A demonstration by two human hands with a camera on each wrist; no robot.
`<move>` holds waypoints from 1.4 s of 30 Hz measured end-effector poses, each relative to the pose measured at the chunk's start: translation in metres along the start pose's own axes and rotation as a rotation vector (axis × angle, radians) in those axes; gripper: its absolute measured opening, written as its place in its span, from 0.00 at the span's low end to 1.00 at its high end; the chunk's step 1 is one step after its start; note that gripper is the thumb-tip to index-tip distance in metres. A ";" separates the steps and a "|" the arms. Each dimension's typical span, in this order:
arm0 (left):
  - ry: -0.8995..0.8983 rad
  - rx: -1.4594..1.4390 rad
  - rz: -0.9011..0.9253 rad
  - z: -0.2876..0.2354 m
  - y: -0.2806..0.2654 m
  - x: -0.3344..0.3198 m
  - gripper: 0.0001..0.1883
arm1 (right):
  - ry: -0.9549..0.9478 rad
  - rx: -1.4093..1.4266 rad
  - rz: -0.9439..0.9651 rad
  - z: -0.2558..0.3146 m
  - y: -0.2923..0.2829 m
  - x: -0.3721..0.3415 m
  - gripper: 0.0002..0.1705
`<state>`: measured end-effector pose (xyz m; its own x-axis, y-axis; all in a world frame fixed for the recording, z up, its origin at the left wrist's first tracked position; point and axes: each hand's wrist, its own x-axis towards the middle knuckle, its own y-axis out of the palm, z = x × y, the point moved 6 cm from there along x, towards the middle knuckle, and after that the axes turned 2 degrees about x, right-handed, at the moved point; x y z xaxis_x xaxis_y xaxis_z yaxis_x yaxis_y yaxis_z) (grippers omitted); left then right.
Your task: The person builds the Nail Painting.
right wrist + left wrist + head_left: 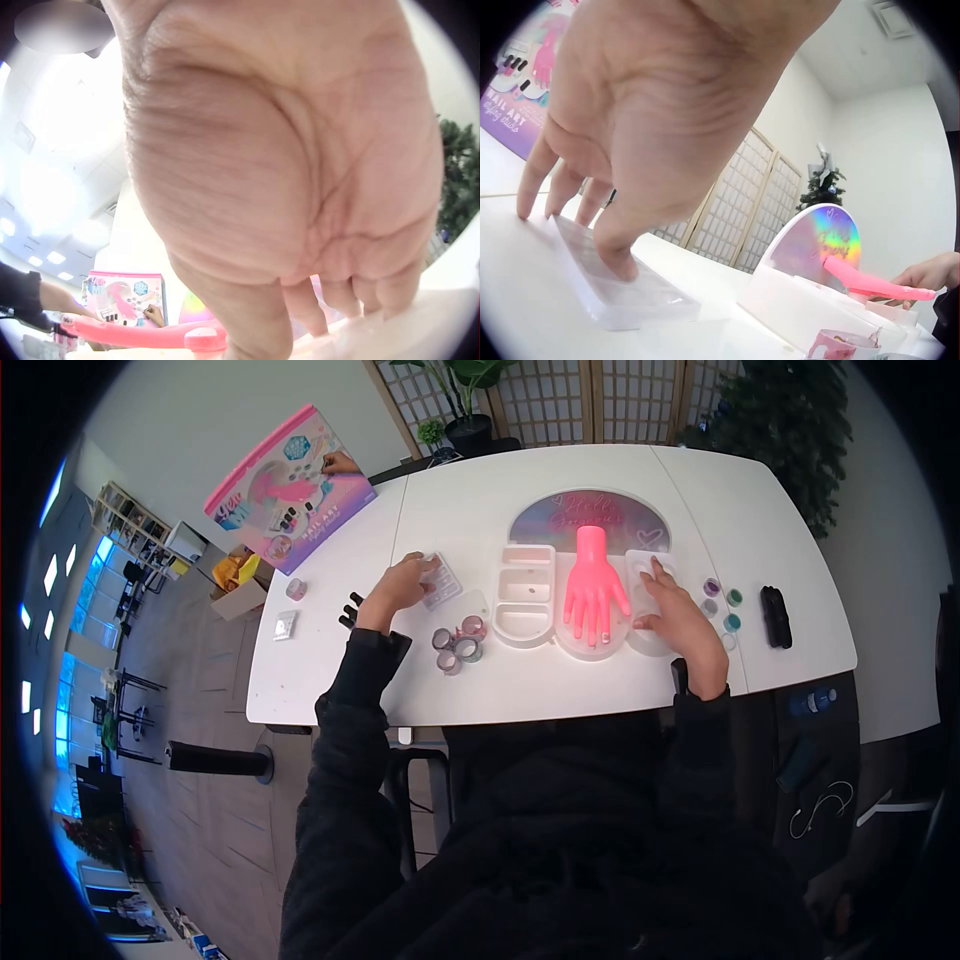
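A shallow clear plastic case [441,582] with small moulded compartments lies on the table. My left hand [405,581] holds it, with the thumb on its top and the fingers along its far edge in the left wrist view. My right hand [676,615] is over the white right-hand tray [640,563], fingers spread and pointing down at its surface. Between the hands, a pink model hand [592,582] lies palm down on the white base, with decoration on one nail. The white three-part tray [527,582] stands left of it, and a shiny arched backboard [540,520] rises behind.
Several small glitter pots [467,650] cluster near the left hand; others [735,597] stand at right beside a black pouch [775,617]. Black nail polish bottles [350,610] lie at left with a small packet [285,625]. A nail art box [290,490] stands at the back left.
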<state>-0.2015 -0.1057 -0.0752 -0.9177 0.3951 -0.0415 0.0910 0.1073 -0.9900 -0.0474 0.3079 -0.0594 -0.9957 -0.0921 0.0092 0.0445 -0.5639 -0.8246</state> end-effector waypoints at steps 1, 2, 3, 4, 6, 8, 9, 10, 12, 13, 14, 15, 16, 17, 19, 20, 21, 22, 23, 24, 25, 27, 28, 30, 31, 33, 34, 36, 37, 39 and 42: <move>-0.015 -0.006 0.005 0.001 0.001 0.000 0.33 | -0.009 0.010 -0.001 0.000 0.000 0.000 0.50; -0.028 -0.013 0.011 0.002 0.003 0.001 0.33 | -0.016 0.019 -0.003 0.000 0.000 0.000 0.49; -0.024 -0.019 0.008 0.002 0.004 0.002 0.33 | -0.013 0.012 -0.005 0.000 -0.001 0.000 0.49; -0.031 -0.004 0.028 0.002 0.004 0.002 0.33 | -0.010 0.013 -0.003 0.001 -0.001 0.000 0.49; -0.032 0.003 0.043 0.000 0.003 0.003 0.33 | -0.003 0.006 -0.004 0.000 0.000 0.000 0.49; -0.080 -0.036 0.086 0.000 0.002 0.002 0.33 | -0.032 -0.011 -0.015 -0.002 0.001 0.000 0.50; -0.071 -0.040 0.072 0.000 0.000 0.004 0.33 | -0.041 -0.059 -0.012 -0.003 0.002 0.001 0.50; -0.055 -0.024 0.066 0.003 0.000 0.006 0.33 | -0.045 -0.067 -0.026 -0.005 0.000 0.002 0.50; -0.042 -0.003 0.062 0.011 0.008 0.014 0.33 | -0.004 -0.022 -0.004 -0.007 0.004 0.002 0.51; 0.030 -0.018 0.061 0.015 0.015 0.019 0.36 | -0.012 -0.018 -0.002 -0.006 0.004 0.002 0.51; 0.098 -0.031 0.061 0.016 0.012 0.020 0.40 | -0.013 -0.035 -0.006 -0.006 0.002 0.003 0.51; 0.081 -0.028 0.068 0.022 0.010 0.022 0.40 | -0.013 -0.049 -0.001 -0.006 0.003 0.002 0.50; 0.075 0.004 0.087 0.016 0.006 0.022 0.45 | -0.018 -0.038 0.022 -0.004 0.005 0.000 0.50; 0.072 0.035 0.107 0.010 0.007 0.016 0.50 | -0.007 -0.015 0.028 -0.002 0.003 -0.001 0.50; 0.044 0.016 0.075 0.001 -0.002 0.010 0.53 | 0.001 -0.019 0.017 -0.001 0.000 0.000 0.50; 0.032 -0.006 0.034 -0.001 -0.007 0.010 0.56 | 0.001 -0.015 0.017 0.000 0.001 0.001 0.50; 0.045 -0.049 -0.066 0.000 -0.009 0.009 0.58 | -0.010 -0.013 0.016 0.001 0.001 0.000 0.50; 0.050 -0.048 -0.065 -0.007 -0.011 0.007 0.58 | -0.020 -0.016 0.011 0.000 0.000 0.000 0.50; 0.062 -0.102 -0.161 -0.014 -0.019 0.004 0.56 | -0.016 -0.015 0.006 0.000 -0.002 0.000 0.50; 0.075 -0.155 -0.255 -0.021 -0.027 0.001 0.54 | -0.010 -0.018 0.009 0.002 -0.001 -0.001 0.50; 0.081 -0.153 -0.253 -0.028 -0.032 0.001 0.54 | -0.004 -0.020 0.013 0.003 -0.001 -0.002 0.50; 0.075 -0.351 -0.305 -0.037 -0.046 0.000 0.46 | -0.006 -0.014 0.005 0.003 -0.001 -0.002 0.50; 0.083 -0.348 -0.294 -0.039 -0.049 0.002 0.46 | -0.012 -0.011 0.001 0.004 -0.001 -0.004 0.50; 0.243 -0.399 -0.486 -0.046 -0.069 -0.001 0.40 | 0.012 0.001 0.012 0.007 -0.003 -0.003 0.49; 0.216 -0.420 -0.546 -0.065 -0.088 -0.013 0.34 | 0.023 0.006 0.025 0.007 -0.003 -0.004 0.49; 0.274 -0.595 -0.547 -0.080 -0.095 -0.011 0.31 | 0.031 0.022 0.027 0.004 -0.001 -0.003 0.49; 0.325 -0.771 -0.555 -0.085 -0.098 -0.011 0.28 | 0.029 0.033 0.029 0.003 -0.001 -0.002 0.49; 0.300 -0.848 -0.500 -0.099 -0.092 -0.004 0.22 | 0.033 0.033 0.035 0.005 -0.003 -0.002 0.49; 0.356 -0.872 -0.449 -0.110 -0.089 -0.001 0.21 | 0.034 0.034 0.043 0.005 -0.002 -0.002 0.50; 0.399 -0.874 -0.342 -0.126 -0.082 0.005 0.17 | 0.030 0.043 0.053 0.001 0.002 -0.001 0.50; 0.386 -0.753 -0.352 -0.137 -0.075 0.019 0.16 | 0.016 0.047 0.049 -0.004 0.001 0.004 0.50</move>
<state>-0.1724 0.0186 0.0167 -0.7597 0.4900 0.4276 0.1830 0.7920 -0.5824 -0.0517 0.3102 -0.0622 -0.9933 -0.1081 -0.0399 0.0970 -0.5970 -0.7964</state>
